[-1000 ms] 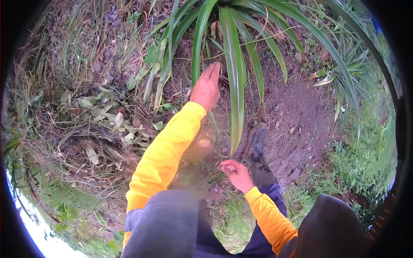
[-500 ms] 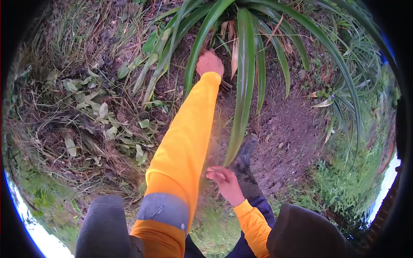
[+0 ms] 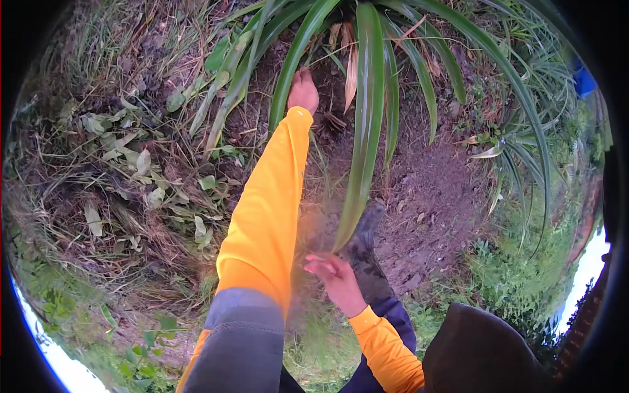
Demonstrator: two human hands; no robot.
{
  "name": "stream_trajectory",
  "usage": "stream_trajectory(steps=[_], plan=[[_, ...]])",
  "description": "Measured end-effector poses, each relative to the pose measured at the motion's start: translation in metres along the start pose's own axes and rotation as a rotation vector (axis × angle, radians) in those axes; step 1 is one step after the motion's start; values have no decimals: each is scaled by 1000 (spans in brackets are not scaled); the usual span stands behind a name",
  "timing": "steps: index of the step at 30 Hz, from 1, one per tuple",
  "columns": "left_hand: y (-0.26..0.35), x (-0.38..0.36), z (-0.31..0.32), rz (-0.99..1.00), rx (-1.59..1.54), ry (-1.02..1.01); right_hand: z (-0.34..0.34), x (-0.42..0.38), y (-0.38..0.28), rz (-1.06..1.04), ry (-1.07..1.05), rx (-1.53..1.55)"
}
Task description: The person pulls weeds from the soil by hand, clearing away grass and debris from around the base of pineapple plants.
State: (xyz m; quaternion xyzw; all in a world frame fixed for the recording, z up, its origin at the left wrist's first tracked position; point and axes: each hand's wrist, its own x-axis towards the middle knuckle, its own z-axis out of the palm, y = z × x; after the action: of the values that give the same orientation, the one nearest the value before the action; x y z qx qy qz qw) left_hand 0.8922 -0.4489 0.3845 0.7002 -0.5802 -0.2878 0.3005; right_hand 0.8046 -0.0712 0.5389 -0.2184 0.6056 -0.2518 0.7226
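A large plant with long, strap-like green leaves [image 3: 369,85] arches in from the top of the view. My left hand [image 3: 303,92] reaches down beside its base, low over the soil between the leaves. Its back faces me and most of its fingers are hidden. Brown dried leaves [image 3: 350,78] hang just to its right. My right hand [image 3: 339,281] hovers near my leg, fingers loosely bent and apart. The tip of one long leaf comes down right at its fingers, overlapping them in this view.
Cut grass and wilted leaves [image 3: 141,164] cover the ground on the left. Bare brown soil [image 3: 432,203] lies to the right, with a smaller strap-leaved plant [image 3: 517,154] beyond. My muddy boot [image 3: 367,229] stands under the long leaf.
The view has shifted slightly, and the plant sits a little higher and further left. My left hand has moved a little up and left by the base; my right hand stays near the leaf tip.
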Motion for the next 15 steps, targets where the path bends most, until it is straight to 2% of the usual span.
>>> stream_trajectory(steps=[1,4,7,8,9,12,14,15], plan=[[0,-1,0,24,30,29,4,-1,-1,-3,7,31],[-34,6,28,295,216,194,11,-1,-2,-14,29,90],[14,-20,10,124,-117,215,14,-1,-6,-28,33,81],[20,-29,0,51,-278,96,14,-2,-7,-32,26,69],[29,-52,-8,54,-293,99,14,-1,-9,-43,17,57],[2,-151,11,161,-333,-91,15,4,-8,-103,35,67],[-8,-206,-1,4,-249,-195,7,8,2,-142,43,28],[-19,-226,-9,3,-209,-224,2,7,6,-156,48,5]])
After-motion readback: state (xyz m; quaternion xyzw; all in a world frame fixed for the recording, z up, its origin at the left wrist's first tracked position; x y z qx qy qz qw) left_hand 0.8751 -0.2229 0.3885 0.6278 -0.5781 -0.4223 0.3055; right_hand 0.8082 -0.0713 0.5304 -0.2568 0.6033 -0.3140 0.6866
